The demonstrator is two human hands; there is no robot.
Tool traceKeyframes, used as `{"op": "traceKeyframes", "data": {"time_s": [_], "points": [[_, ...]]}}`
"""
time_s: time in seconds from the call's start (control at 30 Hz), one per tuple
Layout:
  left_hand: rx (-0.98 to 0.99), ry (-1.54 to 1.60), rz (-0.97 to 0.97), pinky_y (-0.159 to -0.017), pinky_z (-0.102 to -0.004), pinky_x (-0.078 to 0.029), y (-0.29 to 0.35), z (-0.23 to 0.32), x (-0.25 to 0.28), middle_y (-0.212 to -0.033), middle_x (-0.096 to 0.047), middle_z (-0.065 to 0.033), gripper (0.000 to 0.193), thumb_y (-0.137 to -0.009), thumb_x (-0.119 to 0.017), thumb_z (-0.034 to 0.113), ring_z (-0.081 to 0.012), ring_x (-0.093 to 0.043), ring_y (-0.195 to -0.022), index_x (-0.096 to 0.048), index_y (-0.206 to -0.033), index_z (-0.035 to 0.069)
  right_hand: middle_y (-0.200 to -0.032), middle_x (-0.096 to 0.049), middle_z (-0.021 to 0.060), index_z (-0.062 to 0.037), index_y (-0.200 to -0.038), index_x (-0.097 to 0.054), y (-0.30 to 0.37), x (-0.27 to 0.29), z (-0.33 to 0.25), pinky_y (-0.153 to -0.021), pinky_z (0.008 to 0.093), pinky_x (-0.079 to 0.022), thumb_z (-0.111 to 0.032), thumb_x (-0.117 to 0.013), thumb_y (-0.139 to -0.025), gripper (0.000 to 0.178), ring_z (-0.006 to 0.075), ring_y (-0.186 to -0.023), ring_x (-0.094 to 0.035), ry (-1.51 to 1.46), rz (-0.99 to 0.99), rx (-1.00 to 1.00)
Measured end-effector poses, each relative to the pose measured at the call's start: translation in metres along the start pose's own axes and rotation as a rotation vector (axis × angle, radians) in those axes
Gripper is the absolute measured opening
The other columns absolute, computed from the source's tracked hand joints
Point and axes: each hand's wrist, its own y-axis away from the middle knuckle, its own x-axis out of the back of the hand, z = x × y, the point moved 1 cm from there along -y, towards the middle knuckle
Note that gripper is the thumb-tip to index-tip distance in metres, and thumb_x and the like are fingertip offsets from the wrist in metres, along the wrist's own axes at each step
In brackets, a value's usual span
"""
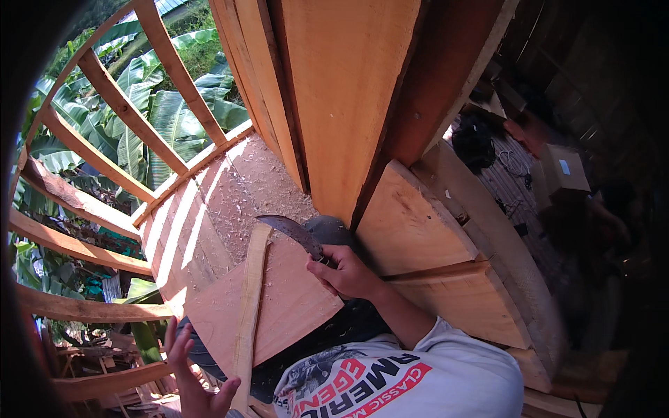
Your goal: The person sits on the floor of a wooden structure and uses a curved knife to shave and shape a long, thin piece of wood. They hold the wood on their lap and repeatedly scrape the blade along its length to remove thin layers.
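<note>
My right hand [338, 270] is closed round the handle of a knife with a dark, curved blade [293, 232]. The blade reaches up and left, over the top end of a long pale wooden strip [249, 306]. That strip lies lengthwise across a flat wooden board [296, 279] resting on my lap. Left of the strip's lower end, my left hand [198, 376] is raised with its fingers spread and nothing in it. Whether the blade touches the strip, I cannot tell.
Wood shavings litter the plank floor [258, 184] ahead. A wooden railing [132, 115] curves along the left, with banana plants [174, 118] beyond. Tall wooden boards [341, 90] stand in front of me. At right are wooden steps [418, 223] and a cardboard box [561, 171] in shadow.
</note>
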Motion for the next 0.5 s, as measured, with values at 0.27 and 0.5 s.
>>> {"op": "traceKeyframes", "data": {"time_s": [0.27, 0.5], "points": [[-0.717, -0.212, 0.499, -0.109, -0.052, -0.029, -0.054, 0.033, 0.103, -0.151, -0.025, -0.0206, 0.093, -0.076, -0.063, 0.061, -0.0348, -0.034, -0.136, -0.031, -0.143, 0.006, -0.054, -0.047, -0.0044, -0.0052, -0.087, -0.055, 0.008, 0.002, 0.0, -0.04, 0.021, -0.036, -0.02, -0.058, -0.095, 0.018, 0.0027, -0.042, -0.044, -0.023, 0.001, -0.002], [-0.78, -0.373, 0.46, -0.11, -0.0504, -0.026, -0.083, 0.06, 0.1, -0.149, -0.028, -0.0191, 0.083, -0.08, -0.06, 0.055, -0.0324, -0.034, -0.136, -0.033, -0.142, 0.007, -0.058, -0.05, -0.0016, -0.0054, -0.091, -0.056, -0.006, -0.004, 0.017, -0.039, 0.0213, -0.039, -0.017, -0.058, -0.095, 0.013, 0.0057, -0.041, -0.047, -0.039, -0.014, -0.033]]}}
